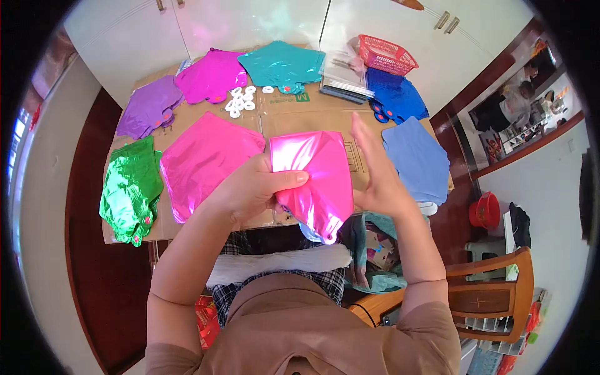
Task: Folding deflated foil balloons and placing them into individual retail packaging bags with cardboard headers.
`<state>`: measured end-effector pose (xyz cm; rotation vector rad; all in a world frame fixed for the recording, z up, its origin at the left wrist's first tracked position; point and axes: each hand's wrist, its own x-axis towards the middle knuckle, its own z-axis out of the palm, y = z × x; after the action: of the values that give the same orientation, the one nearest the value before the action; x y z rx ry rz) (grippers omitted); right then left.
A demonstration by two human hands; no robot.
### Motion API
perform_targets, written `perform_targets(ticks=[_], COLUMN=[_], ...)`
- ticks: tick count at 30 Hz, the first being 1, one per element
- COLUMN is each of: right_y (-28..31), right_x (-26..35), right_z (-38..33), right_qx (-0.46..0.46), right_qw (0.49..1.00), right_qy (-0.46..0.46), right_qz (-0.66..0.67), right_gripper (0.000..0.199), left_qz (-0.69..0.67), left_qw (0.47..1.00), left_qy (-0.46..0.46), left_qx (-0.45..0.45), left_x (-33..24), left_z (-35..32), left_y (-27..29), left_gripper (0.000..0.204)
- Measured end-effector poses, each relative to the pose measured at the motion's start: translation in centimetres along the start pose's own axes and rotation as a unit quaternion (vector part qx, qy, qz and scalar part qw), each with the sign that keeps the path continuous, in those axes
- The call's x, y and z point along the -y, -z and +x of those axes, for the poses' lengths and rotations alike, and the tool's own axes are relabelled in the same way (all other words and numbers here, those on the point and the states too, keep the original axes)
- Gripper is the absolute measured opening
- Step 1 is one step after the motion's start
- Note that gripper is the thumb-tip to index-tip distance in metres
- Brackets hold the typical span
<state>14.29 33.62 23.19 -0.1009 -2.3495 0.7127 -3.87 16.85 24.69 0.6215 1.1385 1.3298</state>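
My left hand (pixel 250 186) pinches a stack of shiny pink foil balloons (pixel 322 165), lying flat and deflated, with the thumb on top and the fingers underneath. A bit of blue foil peeks out below the lower end of the stack. My right hand (pixel 378 172) is upright at the stack's right side, fingers stretched out, holding nothing; whether its thumb touches the foil I cannot tell. To the left of the held stack, a larger flat pink foil balloon pile (pixel 209 162) lies on the cardboard-covered table (pixel 290 117).
Round the table lie flat foil piles: green (pixel 131 184), purple (pixel 149 107), magenta (pixel 214 75), teal (pixel 281 62), dark blue (pixel 400 94) and light blue (pixel 415 159). White rings (pixel 237 103), plastic-wrapped packets (pixel 344 72) and a red basket (pixel 386 55) sit far back. A wooden chair (pixel 494 294) stands right.
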Motion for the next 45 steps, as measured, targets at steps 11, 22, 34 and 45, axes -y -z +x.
perform_targets(ticks=[11,22,34,45], right_y=[-0.4,-1.6,-2.6,-2.2], right_x=[0.3,1.3,1.4,0.2], right_z=[-1.9,-2.1,-3.6,-3.2], right_qx=[0.067,0.140,0.038,0.064], right_qw=[0.996,0.797,0.760,0.713], right_qy=[-0.047,-0.393,-0.372,-0.152], right_qz=[-0.035,0.437,0.532,0.681], right_gripper=[0.025,0.011,0.013,0.037], left_qz=[-0.039,0.076,0.025,-0.070], left_qw=[0.999,0.995,0.996,0.986], left_qy=[0.015,-0.054,-0.080,-0.133], left_qx=[-0.025,-0.019,0.019,0.076], left_x=[3.0,4.6,3.2,4.0], left_z=[0.7,-0.2,-2.1,-2.2], left_y=[3.4,1.4,1.0,1.2], left_gripper=[0.040,0.019,0.024,0.025])
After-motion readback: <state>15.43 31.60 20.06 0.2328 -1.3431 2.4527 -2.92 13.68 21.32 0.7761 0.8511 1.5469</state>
